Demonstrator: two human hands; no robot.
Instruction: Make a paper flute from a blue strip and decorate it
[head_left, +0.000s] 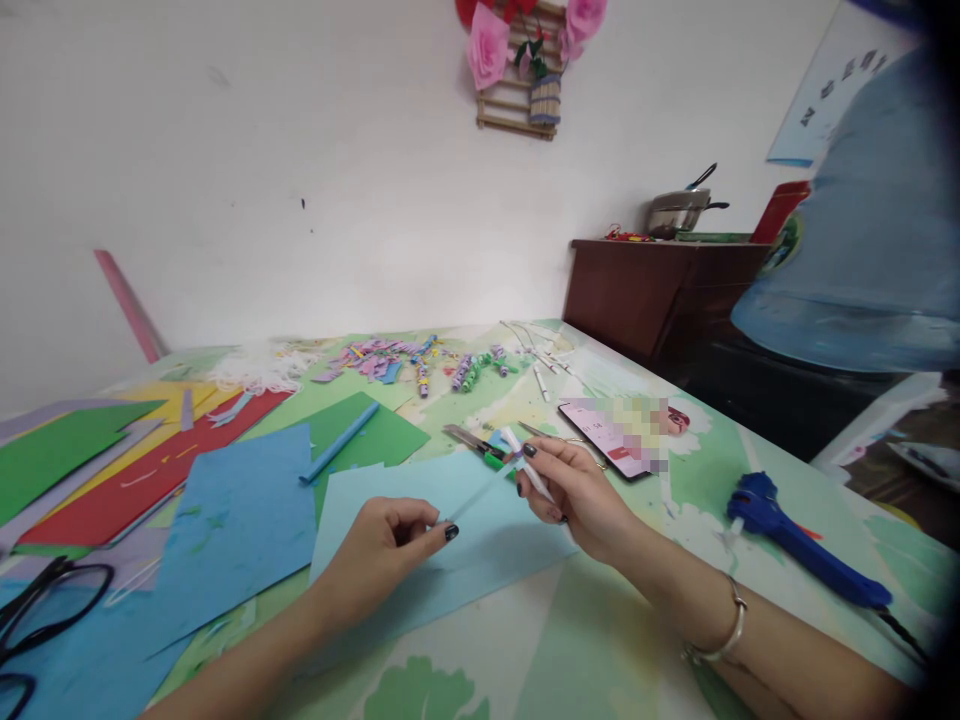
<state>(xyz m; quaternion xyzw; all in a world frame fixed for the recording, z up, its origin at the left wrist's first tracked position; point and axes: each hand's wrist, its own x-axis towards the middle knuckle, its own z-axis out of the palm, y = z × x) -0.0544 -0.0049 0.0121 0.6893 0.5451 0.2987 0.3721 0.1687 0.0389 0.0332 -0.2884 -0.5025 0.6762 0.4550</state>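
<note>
My right hand [581, 490] grips a slim white stick [512, 438], perhaps rolled paper, held at a slant between thumb and fingers. A narrow pale strip [484, 490] runs from this stick down to my left hand [390, 545], where thumb and forefinger pinch its other end. The strip looks taut and is slightly blurred. Both hands are above a light blue sheet [465, 570] lying on the table. Just behind the stick lie a craft knife [491, 455] with a green and black handle and a pair of scissors [536, 430], partly covered by my right hand.
Coloured sheets [240, 510] and a blue rolled tube [341, 443] lie left, near black-handled scissors [56, 600]. Paper scraps [367, 358], patterned pieces [469, 372] and white-tipped sticks [541, 382] lie behind. A phone [600, 440] and blue glue gun [806, 550] are right.
</note>
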